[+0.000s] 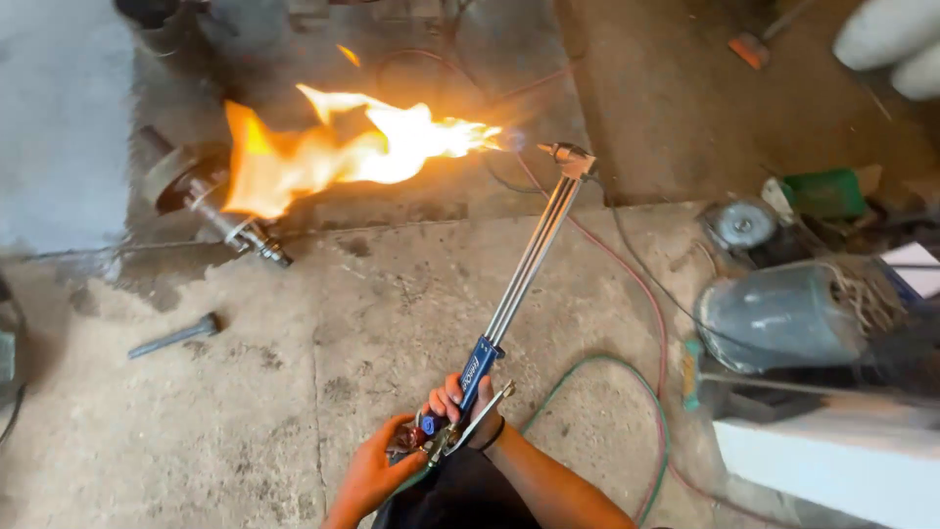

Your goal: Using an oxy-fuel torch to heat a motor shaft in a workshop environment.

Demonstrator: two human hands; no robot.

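A person's right hand [468, 400] is wrapped around the blue handle of a cutting torch [524, 269], while the left hand [377, 475] pinches the valves [423, 438] at its base. The torch's long tubes reach out over the concrete floor [392, 323] to a nozzle [568, 154] throwing a broad orange flame [333, 147] at a metal shaft [211, 196] lying on the ground. A red hose [641, 284] and a green hose [587, 377] trail across the floor beside the person, close enough that a swing of the torch or a stray spark could scorch them. A bolt [176, 336] lies loose to the left. At right, a grey drum [778, 315] and clutter crowd the work area, much of it cut off. The flame hides most of the shaft, and how the valves are set cannot be made out
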